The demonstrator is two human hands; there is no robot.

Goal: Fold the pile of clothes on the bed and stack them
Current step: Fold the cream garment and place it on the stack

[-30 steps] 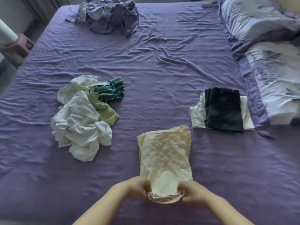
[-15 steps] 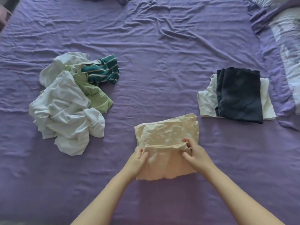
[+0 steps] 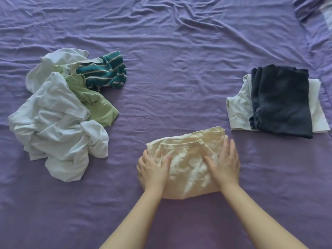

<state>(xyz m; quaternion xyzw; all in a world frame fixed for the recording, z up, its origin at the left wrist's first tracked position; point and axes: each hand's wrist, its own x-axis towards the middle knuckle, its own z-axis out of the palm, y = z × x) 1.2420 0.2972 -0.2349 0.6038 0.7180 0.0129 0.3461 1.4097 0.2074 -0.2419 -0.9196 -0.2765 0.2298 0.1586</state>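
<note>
A cream garment [image 3: 188, 155] lies folded into a short rectangle on the purple bed sheet [image 3: 170, 69], near the front middle. My left hand [image 3: 152, 169] rests flat on its left side, fingers spread. My right hand [image 3: 224, 162] lies flat on its right side, palm down. Neither hand grips the cloth. To the left sits an unfolded pile [image 3: 59, 119] of white garments with a light green piece [image 3: 97, 106] and a teal striped piece [image 3: 106, 72]. At the right, a folded dark navy garment [image 3: 282, 103] lies on top of a folded white one [image 3: 237, 110].
A patterned pillow or duvet edge [image 3: 316, 11] shows at the top right corner. Wrinkled purple sheet stretches between the pile, the cream garment and the stack.
My hands carried the near edge of the cream garment forward over its far half, then let go and flattened on top. The view has tilted down and closer.
</note>
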